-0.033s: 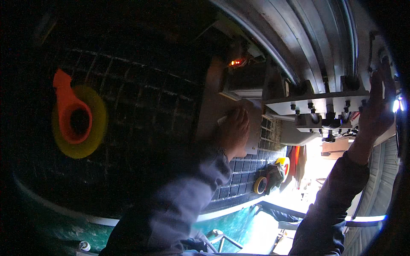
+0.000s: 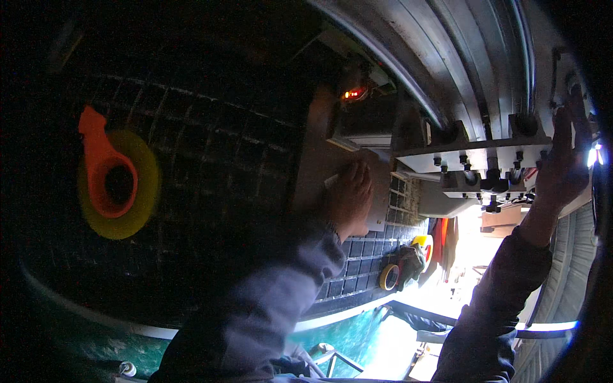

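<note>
I had my left hand [image 2: 353,203] palm down on a flat grey-brown panel [image 2: 380,198], fingers together and nearly straight; as far as I could see, it rested there without gripping. The panel lay directly under that hand and ran on past its fingertips, its long axis seeming to lead forward, though darkness blurred the far end. My left was plainly the nearer hand. My right hand [image 2: 565,153] was raised well apart from the panel, to the right, beside a bolted metal plate [image 2: 472,156], fingers pointing up; I could not tell whether they had closed on anything. Beyond the left fingertips glowed a red display [image 2: 355,94]. Well left of that hand, an orange ring-shaped piece [image 2: 98,150] lay over a yellow disc [image 2: 148,172] on the dark gridded table [image 2: 357,265].
</note>
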Demonstrator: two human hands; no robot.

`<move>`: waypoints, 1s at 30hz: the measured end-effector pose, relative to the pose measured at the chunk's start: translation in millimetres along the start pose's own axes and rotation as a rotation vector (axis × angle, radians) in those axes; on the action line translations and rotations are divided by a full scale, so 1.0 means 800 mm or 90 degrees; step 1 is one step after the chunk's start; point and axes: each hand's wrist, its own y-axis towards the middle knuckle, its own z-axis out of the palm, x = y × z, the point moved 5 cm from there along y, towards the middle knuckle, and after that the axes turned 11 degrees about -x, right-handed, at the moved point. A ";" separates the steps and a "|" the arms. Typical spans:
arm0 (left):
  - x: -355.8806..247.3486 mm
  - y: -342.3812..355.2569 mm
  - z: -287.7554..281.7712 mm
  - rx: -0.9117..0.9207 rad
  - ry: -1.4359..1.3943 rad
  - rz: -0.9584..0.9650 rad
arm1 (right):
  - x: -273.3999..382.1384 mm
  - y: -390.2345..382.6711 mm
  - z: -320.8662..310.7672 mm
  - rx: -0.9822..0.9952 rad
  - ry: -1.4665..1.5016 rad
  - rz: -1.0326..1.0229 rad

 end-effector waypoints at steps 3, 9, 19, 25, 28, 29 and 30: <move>0.001 -0.002 -0.001 -0.042 -0.026 -0.028 | 0.006 -0.003 0.001 -0.055 0.110 0.207; 0.000 -0.002 0.005 -0.048 -0.023 -0.009 | 0.003 -0.005 -0.002 -0.028 -0.015 0.142; -0.002 0.000 0.002 -0.029 -0.002 -0.014 | 0.003 0.004 0.000 -0.017 -0.213 -0.244; -0.001 -0.004 -0.005 -0.007 0.025 0.016 | 0.003 -0.003 -0.002 0.002 -0.242 -0.200; -0.001 -0.005 -0.011 -0.009 0.048 0.018 | -0.011 -0.002 0.001 0.009 -0.195 -0.262; -0.001 -0.005 -0.012 -0.011 0.044 0.011 | -0.014 -0.004 0.001 0.006 -0.188 -0.263; -0.001 -0.004 -0.011 0.000 0.052 0.014 | -0.018 -0.004 0.002 0.003 -0.180 -0.263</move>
